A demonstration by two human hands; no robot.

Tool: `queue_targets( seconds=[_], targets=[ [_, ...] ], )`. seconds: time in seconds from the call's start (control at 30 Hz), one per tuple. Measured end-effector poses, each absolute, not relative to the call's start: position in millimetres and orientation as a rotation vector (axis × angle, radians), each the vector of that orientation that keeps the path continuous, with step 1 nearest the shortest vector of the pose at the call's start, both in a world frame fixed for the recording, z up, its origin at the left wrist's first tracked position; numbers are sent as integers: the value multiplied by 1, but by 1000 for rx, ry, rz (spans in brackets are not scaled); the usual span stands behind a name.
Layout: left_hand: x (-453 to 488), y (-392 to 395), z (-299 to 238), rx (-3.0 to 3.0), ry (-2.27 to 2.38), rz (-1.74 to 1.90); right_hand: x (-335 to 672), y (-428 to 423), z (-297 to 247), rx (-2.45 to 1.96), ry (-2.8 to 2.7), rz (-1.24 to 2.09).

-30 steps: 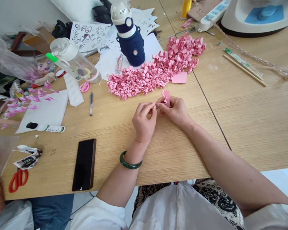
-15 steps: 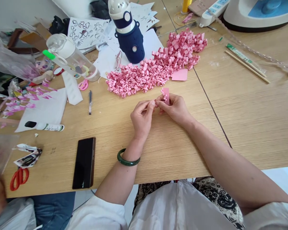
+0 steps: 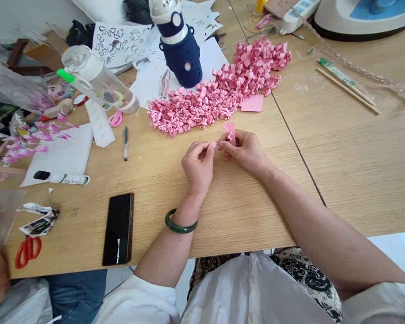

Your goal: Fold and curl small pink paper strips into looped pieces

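blue btl (image 3: 182,60), pink paper (image 3: 231,131) in r hand (image 3: 245,147)

Left arm (image 3: 170,252): bare forearm slanting up and inward.
Left wrist (image 3: 196,198): nearly straight.
Left hand (image 3: 197,168): thumb side upward; thumb and forefinger tips drawn together in a pinch, the other fingers (image 3: 195,149) bent underneath.
Right arm (image 3: 310,225): bare forearm reaching up and inward from the lower right, at a flatter slant than the left.
Right wrist (image 3: 269,173): nearly straight.
Right hand (image 3: 249,148): pinching, thumb pointing left, fingers curled behind it.
Both hands: fingertips very near each other; contact too small to tell.
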State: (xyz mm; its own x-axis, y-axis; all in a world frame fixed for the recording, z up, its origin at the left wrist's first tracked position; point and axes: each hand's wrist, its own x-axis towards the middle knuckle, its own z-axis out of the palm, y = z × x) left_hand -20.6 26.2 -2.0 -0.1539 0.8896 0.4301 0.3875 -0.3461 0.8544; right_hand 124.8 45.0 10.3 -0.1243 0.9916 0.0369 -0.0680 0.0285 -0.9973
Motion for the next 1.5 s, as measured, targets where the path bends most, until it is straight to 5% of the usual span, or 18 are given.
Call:
queue_targets(
  seconds=[1.5],
  targets=[
    [-17, 33, -4, 1205, 1393, 1505, 125, 45, 12, -1039, -1243, 1371]
  ],
)
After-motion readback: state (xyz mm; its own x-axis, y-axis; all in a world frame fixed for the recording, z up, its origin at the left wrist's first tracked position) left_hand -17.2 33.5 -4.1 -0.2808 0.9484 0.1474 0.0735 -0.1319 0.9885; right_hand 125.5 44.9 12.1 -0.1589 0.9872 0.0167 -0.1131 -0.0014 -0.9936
